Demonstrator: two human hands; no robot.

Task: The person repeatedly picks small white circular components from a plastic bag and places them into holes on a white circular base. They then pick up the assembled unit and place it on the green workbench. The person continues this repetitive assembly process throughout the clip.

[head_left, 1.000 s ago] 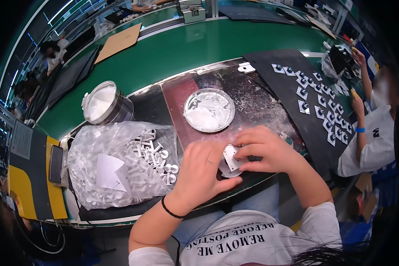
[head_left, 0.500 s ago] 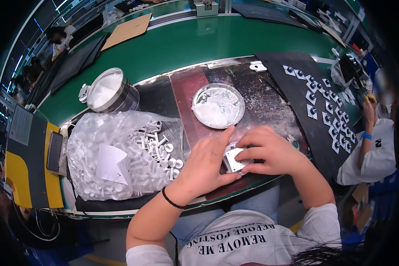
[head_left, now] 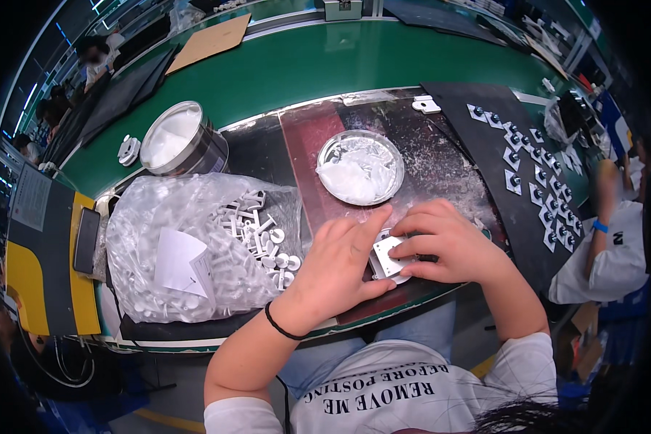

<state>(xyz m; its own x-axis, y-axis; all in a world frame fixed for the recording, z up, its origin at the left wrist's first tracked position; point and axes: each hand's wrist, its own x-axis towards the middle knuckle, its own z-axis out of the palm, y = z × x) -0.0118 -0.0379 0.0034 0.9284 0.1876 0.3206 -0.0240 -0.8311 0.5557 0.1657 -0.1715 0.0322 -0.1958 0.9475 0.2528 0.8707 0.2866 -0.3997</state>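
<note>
Between my two hands, at the near edge of the worktop, is a white square plastic part point(head_left: 385, 254) with small holes in its face. My left hand point(head_left: 340, 264) steadies its left side, thumb along the near edge and forefinger stretched past the far side. Curled over the right side, the fingers of my right hand point(head_left: 445, 242) press on the top face and cover part of it. Just beyond stands a round metal dish point(head_left: 396, 189) with white paste and crumpled film in it. Left of my hands, white disc-headed plastic pieces point(head_left: 267, 253) spill from a clear plastic bag point(head_left: 134, 246).
An opened can point(head_left: 213, 155) of white paste leans at the far left, beside a white part point(head_left: 129, 150). On the right, a black mat point(head_left: 459, 108) carries several white pieces with dark centres. A phone point(head_left: 87, 241) rests by the yellow-and-grey machine point(head_left: 47, 253). A co-worker's arm point(head_left: 599, 224) is at the right.
The whole view has shifted slightly. My hands stay around the white square part, with the right fingers a little differently placed on it. The co-worker's hand at the right has moved.
</note>
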